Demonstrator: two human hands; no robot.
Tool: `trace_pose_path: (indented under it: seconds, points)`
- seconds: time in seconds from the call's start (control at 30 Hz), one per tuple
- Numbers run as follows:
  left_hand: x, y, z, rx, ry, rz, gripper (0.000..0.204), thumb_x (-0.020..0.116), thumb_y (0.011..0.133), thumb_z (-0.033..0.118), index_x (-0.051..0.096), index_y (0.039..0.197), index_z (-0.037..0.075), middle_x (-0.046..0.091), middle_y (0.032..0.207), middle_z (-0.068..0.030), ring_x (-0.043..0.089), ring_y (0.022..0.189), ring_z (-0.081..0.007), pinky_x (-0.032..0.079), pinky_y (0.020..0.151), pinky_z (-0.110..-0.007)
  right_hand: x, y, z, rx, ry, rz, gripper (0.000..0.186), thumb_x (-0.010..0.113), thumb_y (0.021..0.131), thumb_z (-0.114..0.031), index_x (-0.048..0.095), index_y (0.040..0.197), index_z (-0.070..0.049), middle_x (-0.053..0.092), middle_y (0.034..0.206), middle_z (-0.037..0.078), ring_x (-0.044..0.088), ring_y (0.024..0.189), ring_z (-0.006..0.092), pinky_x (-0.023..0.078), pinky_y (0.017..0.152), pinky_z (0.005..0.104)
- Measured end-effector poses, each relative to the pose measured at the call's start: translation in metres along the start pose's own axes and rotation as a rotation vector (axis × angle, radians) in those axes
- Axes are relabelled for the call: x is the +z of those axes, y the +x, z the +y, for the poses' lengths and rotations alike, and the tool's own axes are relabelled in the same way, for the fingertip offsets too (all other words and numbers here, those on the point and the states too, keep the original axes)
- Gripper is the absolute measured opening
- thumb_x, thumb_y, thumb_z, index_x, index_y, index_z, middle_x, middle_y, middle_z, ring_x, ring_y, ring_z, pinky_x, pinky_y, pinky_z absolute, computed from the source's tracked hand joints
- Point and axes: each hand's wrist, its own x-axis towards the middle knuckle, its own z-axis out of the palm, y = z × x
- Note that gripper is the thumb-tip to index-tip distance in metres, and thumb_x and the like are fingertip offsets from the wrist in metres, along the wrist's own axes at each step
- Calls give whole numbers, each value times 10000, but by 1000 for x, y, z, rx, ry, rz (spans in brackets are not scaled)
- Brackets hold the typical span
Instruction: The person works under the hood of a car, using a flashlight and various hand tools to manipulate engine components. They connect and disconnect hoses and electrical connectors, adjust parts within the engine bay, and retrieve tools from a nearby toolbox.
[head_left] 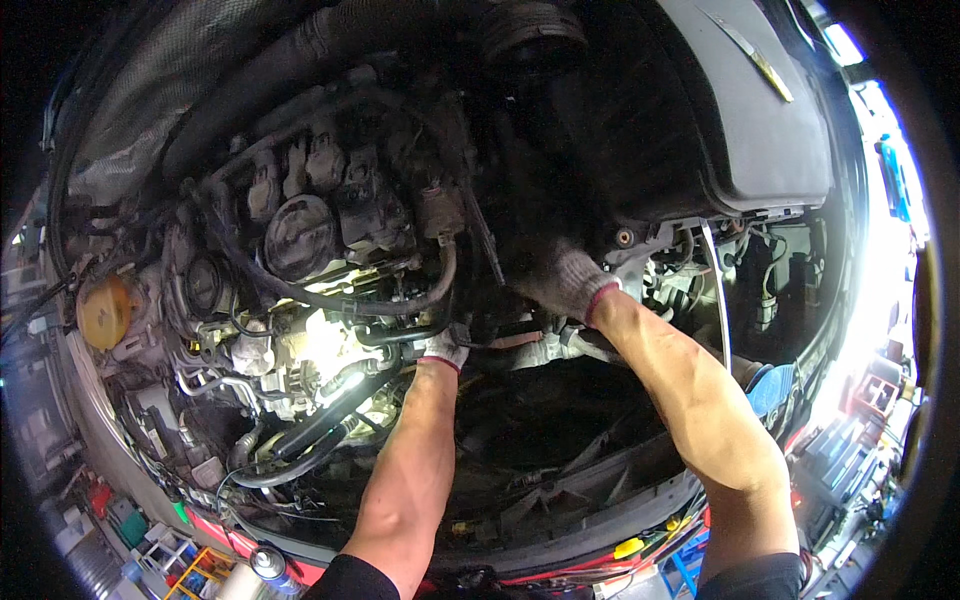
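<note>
Both of my hands wear pale knit work gloves with red cuffs and reach into a car's engine bay. Down among the hoses beside the engine [300, 235] is my left hand [447, 346], next to the end of a black hose [385, 337]. Parts around it hide its fingers. Farther right and higher, my right hand [572, 282] reaches into a dark gap under a large black housing [765, 150]. Motion and shadow smear its fingers, so what it touches cannot be made out. A pale metal pipe [565, 345] runs below it.
A bright work light [330, 345] glows left of my left arm. The yellowish reservoir [107, 312] sits at far left. A curved black hose [330, 298] crosses the engine. Along the front edge stand a spray can [268, 563] and a yellow-handled tool [628, 548]. A thin strip [718, 290] hangs at right.
</note>
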Motion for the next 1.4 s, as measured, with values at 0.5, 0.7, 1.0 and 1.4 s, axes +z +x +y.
trace_pose_path:
  seconds: [0.5, 0.7, 1.0, 1.4]
  points:
    - [4, -1, -23, 145, 338, 128, 630, 469, 1010, 330, 311, 1571, 93, 294, 1629, -115, 246, 1496, -322, 172, 1251, -405, 11, -30, -11, -191, -426, -117, 254, 644, 897, -340, 696, 1065, -157, 682, 1032, 117, 681, 893, 306, 571, 726, 432]
    - [7, -20, -16, -97, 188, -110, 565, 387, 1046, 308, 322, 1568, 102, 325, 1620, -113, 226, 1512, -303, 153, 1255, -424, -4, 24, -19, 146, -110, -64, 425, 533, 979, -414, 652, 1262, -119, 657, 1250, 181, 623, 1105, 394, 507, 931, 466]
    - [16, -28, -13, -91, 231, -87, 539, 348, 1055, 298, 340, 1553, 92, 355, 1605, -89, 313, 1471, -291, 255, 1215, -445, -10, 57, -6, 35, -28, 209, 487, 538, 987, -405, 609, 1323, -59, 619, 1313, 230, 577, 1194, 395, 441, 1049, 429]
    - [15, -22, -18, -150, -363, -23, 543, 427, 1029, 328, 384, 1522, 105, 410, 1560, -100, 368, 1427, -301, 299, 1183, -444, -5, -61, -61, 196, -229, -148, 810, 759, 779, -575, 539, 1368, -65, 634, 1134, 284, 662, 999, 428, 557, 831, 463]
